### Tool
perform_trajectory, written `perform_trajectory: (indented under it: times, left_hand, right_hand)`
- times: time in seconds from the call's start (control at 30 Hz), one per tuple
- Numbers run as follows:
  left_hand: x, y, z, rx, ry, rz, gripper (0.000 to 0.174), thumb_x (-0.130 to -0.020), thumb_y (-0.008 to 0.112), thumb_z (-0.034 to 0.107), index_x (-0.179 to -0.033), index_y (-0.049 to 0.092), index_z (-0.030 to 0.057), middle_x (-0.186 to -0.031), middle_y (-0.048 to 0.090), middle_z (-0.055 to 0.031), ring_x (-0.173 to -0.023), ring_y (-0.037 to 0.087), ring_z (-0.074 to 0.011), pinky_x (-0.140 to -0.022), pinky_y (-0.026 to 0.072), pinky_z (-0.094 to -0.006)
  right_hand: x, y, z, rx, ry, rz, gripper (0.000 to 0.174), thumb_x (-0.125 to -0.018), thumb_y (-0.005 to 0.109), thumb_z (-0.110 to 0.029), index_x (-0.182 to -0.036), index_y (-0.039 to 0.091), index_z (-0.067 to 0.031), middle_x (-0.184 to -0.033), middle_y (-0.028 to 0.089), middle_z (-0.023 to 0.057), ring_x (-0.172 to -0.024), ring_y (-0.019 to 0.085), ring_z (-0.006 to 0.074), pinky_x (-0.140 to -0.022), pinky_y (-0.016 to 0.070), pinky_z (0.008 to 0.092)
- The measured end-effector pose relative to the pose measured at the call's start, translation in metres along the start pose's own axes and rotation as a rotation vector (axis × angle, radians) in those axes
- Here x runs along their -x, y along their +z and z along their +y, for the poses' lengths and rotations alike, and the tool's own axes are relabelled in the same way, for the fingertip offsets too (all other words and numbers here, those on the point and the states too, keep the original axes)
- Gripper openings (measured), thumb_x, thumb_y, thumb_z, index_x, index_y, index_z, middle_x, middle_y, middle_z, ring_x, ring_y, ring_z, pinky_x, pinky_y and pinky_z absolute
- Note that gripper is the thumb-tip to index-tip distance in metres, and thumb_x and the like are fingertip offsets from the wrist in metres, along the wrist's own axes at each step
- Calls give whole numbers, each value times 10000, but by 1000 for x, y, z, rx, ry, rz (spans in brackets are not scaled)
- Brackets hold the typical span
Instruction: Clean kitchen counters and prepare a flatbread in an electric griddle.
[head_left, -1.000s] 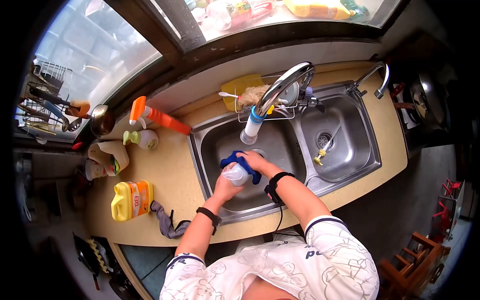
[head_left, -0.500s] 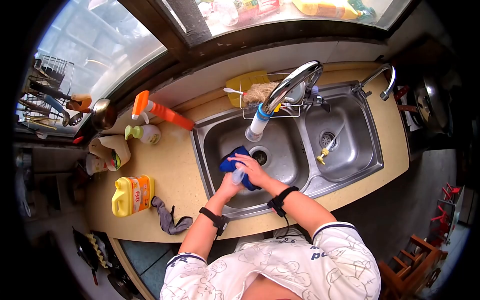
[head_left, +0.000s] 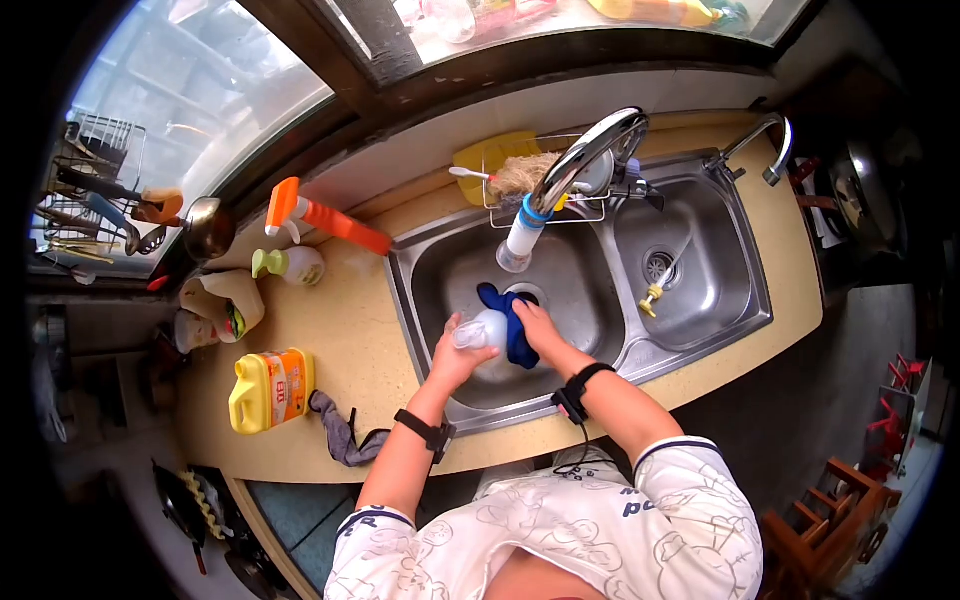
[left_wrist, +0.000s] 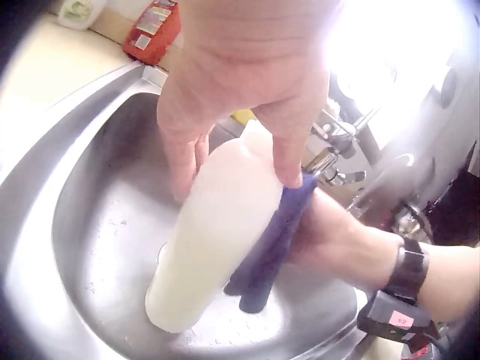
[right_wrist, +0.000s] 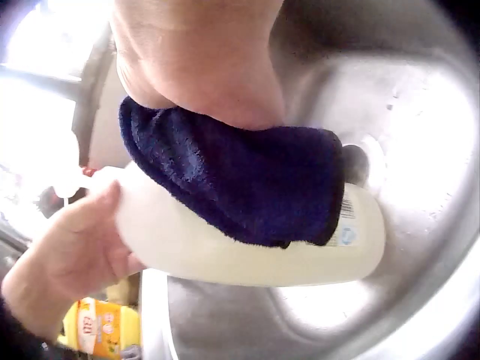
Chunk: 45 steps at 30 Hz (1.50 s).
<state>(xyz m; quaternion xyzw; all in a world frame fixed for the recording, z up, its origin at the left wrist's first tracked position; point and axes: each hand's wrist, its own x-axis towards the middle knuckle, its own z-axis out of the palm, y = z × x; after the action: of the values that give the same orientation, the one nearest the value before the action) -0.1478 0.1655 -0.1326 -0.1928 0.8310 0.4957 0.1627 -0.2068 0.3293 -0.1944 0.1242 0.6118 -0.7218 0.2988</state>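
Note:
A pale, translucent white bottle (head_left: 488, 330) (left_wrist: 217, 217) (right_wrist: 292, 259) is held tilted over the left basin. My left hand (head_left: 458, 352) (left_wrist: 240, 97) (right_wrist: 79, 247) grips its narrower top end, thumb and fingers on opposite sides. A dark blue cloth (head_left: 518, 330) (left_wrist: 274, 240) (right_wrist: 240, 176) lies against the bottle's side, partly over its barcode label. My right hand (head_left: 543, 332) (left_wrist: 330, 229) (right_wrist: 202, 67) holds the cloth against the bottle; its fingers are mostly hidden behind cloth and bottle in the right wrist view.
The faucet (head_left: 520, 240) hangs above the left basin. A yellow pump head (head_left: 651, 299) lies in the right basin (head_left: 700, 240). Left of the sink are an orange spray bottle (head_left: 340, 225), a green-topped pump bottle (head_left: 300, 266), a yellow jug (head_left: 272, 390) and a grey cloth (head_left: 345, 435). A wire rack (head_left: 548, 222) stands behind.
The bottle has turned in my left hand, showing more of its body. My right hand and the blue cloth have shifted to the bottle's right side.

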Motion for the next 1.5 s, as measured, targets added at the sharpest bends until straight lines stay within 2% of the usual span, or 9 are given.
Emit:
perform_trajectory:
  times: [0.13, 0.4, 0.57, 0.67, 1.0, 1.1, 1.33, 1.47, 1.5]
  left_hand:
    - [4, 4, 7, 125, 122, -15, 536, -605, 802, 140, -1074, 568, 24, -960, 652, -106, -887, 618, -176, -782, 476, -297]
    - [1, -2, 10, 92, 14, -267, 469, -623, 758, 45, -1055, 575, 14, -1021, 619, -60, -917, 574, -148, -830, 450, -292]
    - [22, 29, 14, 276, 230, 200, 503, -678, 741, 75, -1113, 516, -43, -1188, 539, -142, -1038, 533, -185, -919, 400, -299]
    - [21, 42, 11, 408, 219, 388, 294, -746, 727, 141, -959, 615, -28, -1060, 615, -138, -944, 581, -172, -845, 437, -291]
    - [64, -4, 83, 227, 463, 380, 156, -829, 622, 79, -740, 503, 31, -595, 501, 0, -533, 451, -63, -520, 372, -184]
    - [92, -29, 119, 235, 485, 272, 148, -777, 617, 16, -703, 492, 44, -600, 468, 16, -524, 413, -53, -498, 361, -203]
    - [126, -102, 172, 533, 664, 108, 205, -786, 620, 147, -695, 486, 20, -593, 532, -53, -484, 477, -92, -598, 439, -233]
    - [129, -106, 177, 585, 672, 82, 233, -758, 660, 170, -802, 550, -30, -784, 580, -86, -722, 575, -144, -741, 457, -262]
    - [125, -100, 174, 534, 784, 97, 307, -758, 690, 211, -924, 604, -32, -1051, 577, -151, -1054, 538, -239, -931, 388, -336]
  right_hand:
    - [18, 15, -14, 641, -675, -198, 371, -896, 460, -292, -1065, 586, 13, -1136, 578, 149, -1037, 554, 259, -903, 400, 317]
    - [-18, 20, -34, 535, -283, -235, 425, -855, 473, -390, -856, 617, 9, -828, 618, 216, -756, 582, 376, -706, 448, 407]
    - [-21, 15, -6, 494, -87, -69, 515, -870, 394, -429, -837, 620, 32, -808, 605, 253, -797, 584, 403, -713, 431, 439]
    - [0, 23, 17, 355, -114, 113, 425, -882, 448, -356, -871, 605, 39, -761, 616, 146, -719, 587, 216, -673, 432, 341]
    - [83, 40, -59, 273, -637, 46, 347, -912, 442, -286, -929, 569, 37, -863, 588, 198, -819, 571, 347, -740, 438, 360]
    - [77, 43, -83, 2, -389, -320, 350, -922, 456, -308, -950, 565, 23, -810, 602, 90, -743, 530, 128, -705, 436, 279]
    - [86, 53, -94, -219, 86, -523, 355, -937, 433, -315, -1026, 584, -6, -893, 624, 60, -781, 570, 104, -715, 462, 256]
    - [131, 62, -100, -229, -210, -442, 383, -949, 411, -296, -1118, 558, 14, -977, 617, 61, -877, 561, 116, -808, 439, 260]
    - [143, 68, -107, -201, -279, -439, 401, -950, 413, -298, -1176, 522, 16, -1024, 604, 57, -928, 542, 116, -852, 416, 259]
